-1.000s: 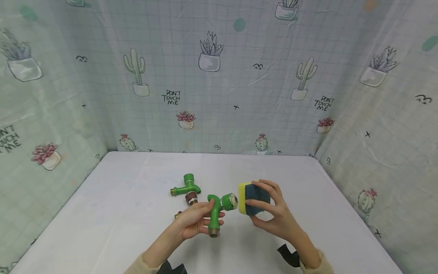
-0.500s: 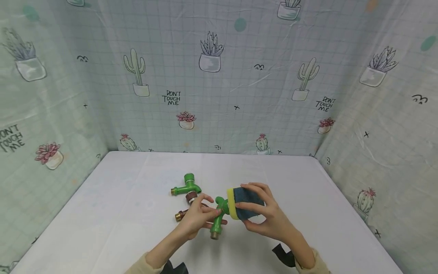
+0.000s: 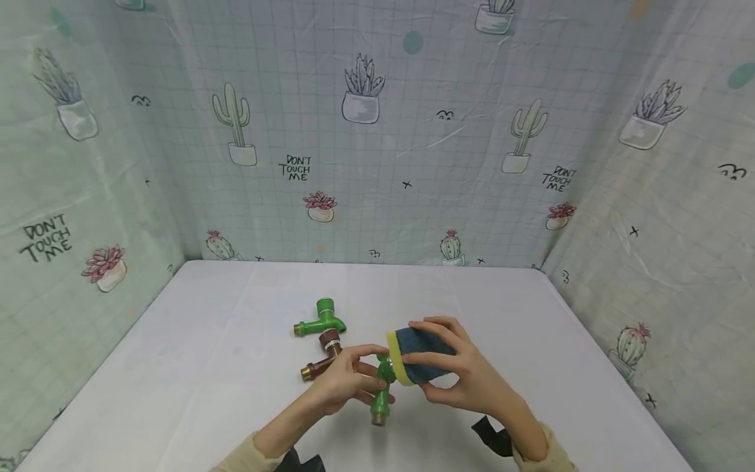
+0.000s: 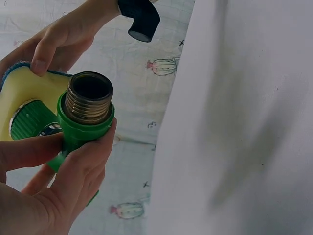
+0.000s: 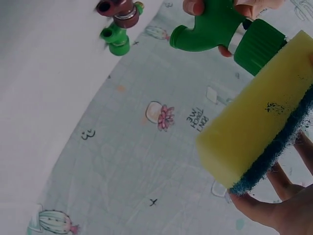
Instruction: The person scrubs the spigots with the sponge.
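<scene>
My left hand point(image 3: 349, 382) grips a green tap point(image 3: 381, 400) by its body, with its brass threaded end pointing down toward me. In the left wrist view the open thread point(image 4: 89, 100) shows large, with thumb and fingers around the green body behind it. A yellow sponge with a dark blue scouring side point(image 3: 425, 354) is held in my right hand point(image 3: 472, 367), thumb below and fingers over the top. Its yellow face point(image 5: 257, 115) is pressed against the ribbed green knob point(image 5: 259, 46) of the tap, as the right wrist view shows. The knob is largely hidden from the head view.
Behind my left hand a brown tap point(image 3: 321, 360) lies on the white table point(image 3: 177, 367). Beyond it lies a second green tap point(image 3: 323, 320). A cloth printed with cacti point(image 3: 366, 196) hangs around the back and sides. Black straps point(image 3: 494, 438) sit at both wrists.
The sponge has moved left and down from beside the tap onto its knob. The left hand has turned the tap and shifted its grip, and the tap has moved slightly right and lower.
</scene>
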The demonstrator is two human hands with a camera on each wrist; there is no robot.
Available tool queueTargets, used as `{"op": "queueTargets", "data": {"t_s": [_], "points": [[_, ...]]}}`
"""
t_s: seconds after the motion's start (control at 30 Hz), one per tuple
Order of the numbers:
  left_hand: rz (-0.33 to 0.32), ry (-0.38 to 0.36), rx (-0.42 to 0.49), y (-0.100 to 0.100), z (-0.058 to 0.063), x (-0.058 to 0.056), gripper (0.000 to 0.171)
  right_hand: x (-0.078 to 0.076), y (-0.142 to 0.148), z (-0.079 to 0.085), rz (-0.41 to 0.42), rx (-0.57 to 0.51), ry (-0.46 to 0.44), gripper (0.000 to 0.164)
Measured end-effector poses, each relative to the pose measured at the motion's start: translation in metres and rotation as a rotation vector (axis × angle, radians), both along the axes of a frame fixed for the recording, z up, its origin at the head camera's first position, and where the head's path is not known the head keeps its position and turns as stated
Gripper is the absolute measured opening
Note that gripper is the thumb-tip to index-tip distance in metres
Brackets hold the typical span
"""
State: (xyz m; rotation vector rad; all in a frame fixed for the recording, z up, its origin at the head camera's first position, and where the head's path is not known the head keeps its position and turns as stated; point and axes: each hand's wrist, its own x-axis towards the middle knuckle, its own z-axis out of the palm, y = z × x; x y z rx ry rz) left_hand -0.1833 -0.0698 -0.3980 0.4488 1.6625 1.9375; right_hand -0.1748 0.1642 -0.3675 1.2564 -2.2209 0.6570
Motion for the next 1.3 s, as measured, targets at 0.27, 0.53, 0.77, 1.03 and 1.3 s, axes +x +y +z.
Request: {"op": "queueTargets", "data": {"t_s": [0.27, 0.53, 0.77, 1.03, 1.3], "points": [[0.016, -0.021, 0.004, -0.001, -0.002, -0.001, 0.054, -0.004, 0.011, -0.003, -0.038, 0.012, 0.020, 0.037], [0.020, -0.008, -0.023, 0.002, 0.000, -0.002, 0.050, -0.001, -0.002, 0.006, 0.013, 0.081, 0.144, 0.029], [-0.006, -0.030, -0.010, 0.002, -0.001, 0.000, 0.051, -0.001, 0.008, 0.001, -0.020, 0.079, 0.087, 0.037], [0.016, -0.020, -0.038, 0.002, 0.001, -0.002, 0.050, -0.001, 0.010, 0.006, -0.020, 0.002, 0.080, 0.043], [0.032, -0.009, -0.049, 0.000, 0.004, -0.002, 0.051, -0.008, 0.014, -0.006, -0.079, 0.029, 0.048, 0.039]]}}
